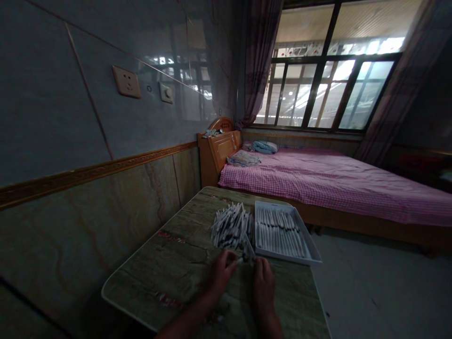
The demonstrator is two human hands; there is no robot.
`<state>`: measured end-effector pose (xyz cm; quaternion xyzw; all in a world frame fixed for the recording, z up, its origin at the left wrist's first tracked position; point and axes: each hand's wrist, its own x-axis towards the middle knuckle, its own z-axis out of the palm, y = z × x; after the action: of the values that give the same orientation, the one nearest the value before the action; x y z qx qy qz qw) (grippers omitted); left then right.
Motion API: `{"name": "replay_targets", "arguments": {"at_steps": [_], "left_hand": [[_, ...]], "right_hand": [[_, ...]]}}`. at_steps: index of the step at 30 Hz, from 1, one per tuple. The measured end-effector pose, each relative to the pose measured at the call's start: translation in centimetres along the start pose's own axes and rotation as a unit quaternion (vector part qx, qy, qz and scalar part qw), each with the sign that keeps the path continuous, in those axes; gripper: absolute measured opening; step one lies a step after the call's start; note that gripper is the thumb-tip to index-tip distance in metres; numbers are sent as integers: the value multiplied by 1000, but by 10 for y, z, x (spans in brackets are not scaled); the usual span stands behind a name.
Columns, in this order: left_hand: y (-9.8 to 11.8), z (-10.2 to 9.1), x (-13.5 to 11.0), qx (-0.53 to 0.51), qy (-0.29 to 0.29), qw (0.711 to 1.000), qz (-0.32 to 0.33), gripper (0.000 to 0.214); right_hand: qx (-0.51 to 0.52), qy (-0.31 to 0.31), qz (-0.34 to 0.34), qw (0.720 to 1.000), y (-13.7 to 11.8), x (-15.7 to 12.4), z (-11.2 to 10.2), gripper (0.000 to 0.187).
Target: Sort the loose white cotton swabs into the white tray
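We have both hands over the surface of a patterned table (183,263), to the right of its middle. Our left hand (224,268) pinches what looks like a small pale piece (240,260), though blur hides its form. Our right hand (263,278) has its fingers curled in close by; we cannot tell whether they grip anything.

Just beyond, toward the far edge, lies a loose pile of white-and-dark pen-like sticks (231,226). Beside it, at the far right corner, a shallow white tray (306,235) carries similar sticks in two neat rows (280,233). We judge that pile and tray sit side by side so both are within easy reach, and that the tray's walls help hold the rows in order.

The tray's near wall stands between our right hand and those rows; its right side seems to overhang the right edge. A bed (318,174) lies beyond the far edge, and a tiled wall (134,197) runs along the left.
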<state>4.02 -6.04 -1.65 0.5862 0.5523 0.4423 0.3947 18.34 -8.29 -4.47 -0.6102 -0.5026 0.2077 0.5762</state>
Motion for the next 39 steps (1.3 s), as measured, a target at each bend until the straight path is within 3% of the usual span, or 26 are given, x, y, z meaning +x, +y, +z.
{"name": "replay_targets", "arguments": {"at_steps": [3,5,9,14,16,18,21,24,27,31,39], "left_hand": [[12,7,7,203,-33,978,43,18],[16,12,11,295,-61,953,34,27],[18,15,18,346,-90,934,0,35],[12,10,21,254,-72,964,8,18],[8,5,23,149,-26,988,-13,13],[2,-1,26,-36,43,997,-50,16],[-7,-12,29,-307,114,940,-97,33],[-12,-20,32,-452,166,866,-136,29],[-13,-23,33,-482,181,844,-153,21],[-12,-24,32,-510,182,824,-167,14],[-14,-25,31,-510,180,823,-174,15]], "right_hand": [[28,29,41,998,-1,4,-6,44],[46,26,52,997,-4,4,-6,42],[56,8,56,997,-8,1,-4,40],[36,-14,42,998,-11,0,-2,38],[28,-23,26,999,-13,-1,-1,35],[21,-44,7,999,-14,-4,0,33],[14,-89,-30,995,-17,-9,1,32],[13,-134,-87,987,-17,-12,2,35],[8,-163,-139,977,-15,-14,4,36],[-17,-138,-158,978,-10,-14,5,36],[-42,-140,-171,974,-9,-16,4,37]]}}
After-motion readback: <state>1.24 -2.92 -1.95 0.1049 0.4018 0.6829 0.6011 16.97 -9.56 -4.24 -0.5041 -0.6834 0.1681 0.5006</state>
